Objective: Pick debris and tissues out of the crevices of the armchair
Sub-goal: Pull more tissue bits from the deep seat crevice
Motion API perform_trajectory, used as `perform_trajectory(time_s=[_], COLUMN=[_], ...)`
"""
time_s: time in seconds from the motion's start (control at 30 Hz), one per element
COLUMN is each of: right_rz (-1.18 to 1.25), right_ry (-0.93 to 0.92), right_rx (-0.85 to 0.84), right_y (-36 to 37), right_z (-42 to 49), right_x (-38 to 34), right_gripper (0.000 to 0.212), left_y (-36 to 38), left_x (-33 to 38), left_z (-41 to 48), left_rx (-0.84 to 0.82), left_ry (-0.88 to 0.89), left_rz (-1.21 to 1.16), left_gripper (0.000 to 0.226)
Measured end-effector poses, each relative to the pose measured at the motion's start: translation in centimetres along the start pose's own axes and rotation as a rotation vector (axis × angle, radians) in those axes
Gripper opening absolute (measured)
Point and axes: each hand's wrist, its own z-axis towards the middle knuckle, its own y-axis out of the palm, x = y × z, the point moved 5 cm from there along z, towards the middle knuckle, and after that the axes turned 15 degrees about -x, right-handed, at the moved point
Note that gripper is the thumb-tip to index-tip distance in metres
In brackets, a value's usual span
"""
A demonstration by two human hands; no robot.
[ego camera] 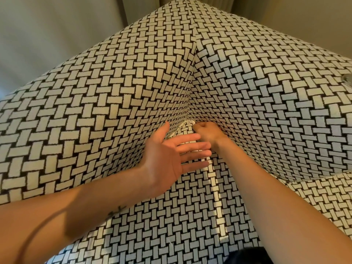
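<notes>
The armchair [106, 103] fills the view, covered in black-and-cream basket-weave cloth. Its inner corner crevice runs down the middle to the seat. A small white tissue [188, 122] pokes out at the bottom of that crevice, and another white bit [172, 134] shows in the crack by my left thumb. My right hand [206, 133] is curled at the crevice mouth, fingertips touching the tissue; whether they pinch it is hidden. My left hand [169, 159] lies flat with straight, spread fingers, pressing the seat cushion beside the crack.
The seat cushion [171, 216] spreads toward me under both forearms. The right side of the chair [276, 111] has a worn, frayed spot [347, 79] at the far right. Pale curtains [47, 35] hang behind the chair.
</notes>
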Motion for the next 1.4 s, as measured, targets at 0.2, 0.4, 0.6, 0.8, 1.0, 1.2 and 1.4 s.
perform_trajectory(time_s=[0.2, 0.4, 0.6, 0.8, 1.0, 1.2, 1.4], right_rz=[0.16, 0.118, -0.013, -0.044, 0.003, -0.055, 0.023], right_ry=[0.158, -0.02, 0.093, 0.118, 0.083, 0.111, 0.027], right_rx=[-0.089, -0.05, -0.152, -0.288, -0.229, -0.24, -0.188], right_y=[0.5, 0.9, 0.6, 0.0, 0.1, 0.8, 0.1], right_z=[0.5, 0.3, 1.1, 1.6, 2.2, 2.7, 2.2], right_x=[-0.5, 0.7, -0.1, 0.0, 0.5, -0.2, 0.7], right_gripper=[0.044, 0.034, 0.05, 0.061, 0.08, 0.068, 0.074], left_y=[-0.4, -0.3, -0.3, -0.5, -0.6, -1.0, -1.5], left_x=[0.0, -0.2, -0.1, -0.3, -0.5, -0.7, -1.2], left_z=[0.2, 0.1, 0.2, 0.2, 0.5, 0.6, 0.8], left_rx=[0.023, 0.039, 0.04, 0.049, 0.041, 0.05, 0.054], left_ry=[-0.003, 0.001, 0.005, -0.01, -0.016, -0.004, -0.016], left_rz=[0.027, 0.048, 0.053, 0.065, 0.097, 0.116, 0.132], left_gripper=[0.076, 0.075, 0.075, 0.074, 0.074, 0.074, 0.074])
